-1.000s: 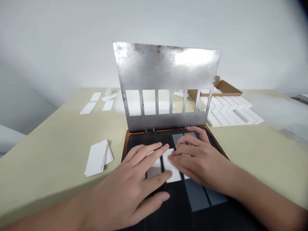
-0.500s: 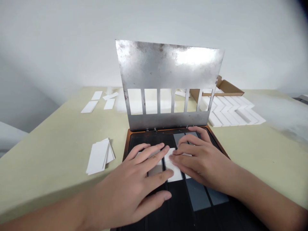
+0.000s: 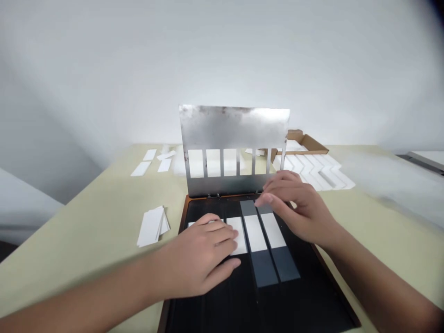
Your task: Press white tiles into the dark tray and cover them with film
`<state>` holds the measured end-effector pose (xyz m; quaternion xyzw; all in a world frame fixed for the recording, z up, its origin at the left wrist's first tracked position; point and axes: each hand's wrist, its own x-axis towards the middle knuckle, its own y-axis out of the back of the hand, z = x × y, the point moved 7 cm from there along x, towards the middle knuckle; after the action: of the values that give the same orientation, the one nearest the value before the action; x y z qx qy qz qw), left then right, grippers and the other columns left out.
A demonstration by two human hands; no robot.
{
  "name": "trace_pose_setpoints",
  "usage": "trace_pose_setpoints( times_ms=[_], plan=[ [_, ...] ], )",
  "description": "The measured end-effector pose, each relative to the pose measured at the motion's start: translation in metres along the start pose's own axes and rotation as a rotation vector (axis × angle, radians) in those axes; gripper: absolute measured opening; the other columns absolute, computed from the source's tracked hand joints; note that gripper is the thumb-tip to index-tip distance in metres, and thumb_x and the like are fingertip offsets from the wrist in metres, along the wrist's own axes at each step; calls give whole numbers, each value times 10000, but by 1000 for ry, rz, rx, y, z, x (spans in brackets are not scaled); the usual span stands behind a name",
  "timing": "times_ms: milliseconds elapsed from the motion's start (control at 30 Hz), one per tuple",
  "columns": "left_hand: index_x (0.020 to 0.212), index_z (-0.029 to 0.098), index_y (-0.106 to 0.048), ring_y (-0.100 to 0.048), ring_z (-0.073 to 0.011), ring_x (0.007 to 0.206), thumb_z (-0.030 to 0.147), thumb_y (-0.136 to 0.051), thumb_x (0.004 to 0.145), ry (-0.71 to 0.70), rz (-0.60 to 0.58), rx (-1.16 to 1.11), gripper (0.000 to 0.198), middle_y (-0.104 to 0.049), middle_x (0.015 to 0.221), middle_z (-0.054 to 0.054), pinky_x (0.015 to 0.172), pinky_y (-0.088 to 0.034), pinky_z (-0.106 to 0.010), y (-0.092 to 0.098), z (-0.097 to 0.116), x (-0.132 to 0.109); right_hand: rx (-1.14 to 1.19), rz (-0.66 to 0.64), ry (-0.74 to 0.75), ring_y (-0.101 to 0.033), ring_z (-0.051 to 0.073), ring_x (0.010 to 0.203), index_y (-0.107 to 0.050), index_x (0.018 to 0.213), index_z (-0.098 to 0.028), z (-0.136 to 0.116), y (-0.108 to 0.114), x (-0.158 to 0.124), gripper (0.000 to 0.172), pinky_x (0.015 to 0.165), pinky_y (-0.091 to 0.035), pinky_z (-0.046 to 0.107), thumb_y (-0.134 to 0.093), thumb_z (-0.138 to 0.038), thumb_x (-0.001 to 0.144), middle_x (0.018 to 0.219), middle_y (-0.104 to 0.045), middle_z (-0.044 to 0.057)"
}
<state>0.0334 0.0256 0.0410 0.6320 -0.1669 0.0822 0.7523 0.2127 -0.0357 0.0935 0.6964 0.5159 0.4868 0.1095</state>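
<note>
In the head view, your board (image 3: 239, 305) holds a row of white cards (image 3: 255, 233); the two at the right have dark strips (image 3: 265, 268) showing at both ends. A slotted metal plate (image 3: 236, 127) stands up along the board's far edge. Beyond the board, to the right, a box (image 3: 314, 143) has white pieces (image 3: 293, 145) in it, and a white stack (image 3: 319, 173) lies in front of the box. Left of the board, a pile (image 3: 149, 227) sits on the counter (image 3: 114, 217).

Your left hand (image 3: 201, 259) has an open grip, palm down, fingertips over a card left of those two, pinching nothing. Your right hand (image 3: 301, 208) has a half-open grip, thumb apart from the curved fingers, with nothing visible in it, at the board's far right; you cannot tell whether it touches.
</note>
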Motion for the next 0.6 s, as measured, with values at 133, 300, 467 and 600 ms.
trace_pose_setpoints(
  times_ms=[133, 300, 467, 600],
  plan=[
    [789, 173, -661, -601, -173, 670, 239, -467, 1105, 80, 71, 105, 377, -649, 722, -14, 818, -474, -377, -5, 5, 19, -32, 0, -25, -693, 231, 1050, -814, 975, -241, 32, -14, -8, 268, 1016, -499, 448, -601, -364, 1081, 1012, -805, 49],
    [830, 167, -668, -602, -183, 707, 220, -494, 1086, 54, 166, 154, 314, -638, 756, -23, 804, -453, -380, -8, 12, 22, -57, -18, -51, -629, 259, 1199, -771, 1181, -223, 59, -27, -29, 257, 1070, -492, 495, -537, -288, 1097, 1201, -755, 109],
    [1053, 156, -713, -593, -215, 785, 211, -571, 1031, -41, 192, 83, 154, -688, 884, -65, 741, -415, -379, -1, 17, 17, -44, -111, -78, -538, 276, 1328, -684, 1316, -240, 57, -23, -33, 276, 1162, -416, 524, -542, -319, 1093, 1338, -687, 110],
    [1209, 132, -734, -578, -198, 710, 243, -652, 1021, -225, 89, 77, 233, -655, 785, -28, 756, -475, -383, -4, 30, 13, -91, -299, -30, -387, 353, 1493, -581, 1439, -217, 46, -33, -38, 582, 1229, -321, 592, -722, -518, 961, 1501, -575, 145]
  ],
)
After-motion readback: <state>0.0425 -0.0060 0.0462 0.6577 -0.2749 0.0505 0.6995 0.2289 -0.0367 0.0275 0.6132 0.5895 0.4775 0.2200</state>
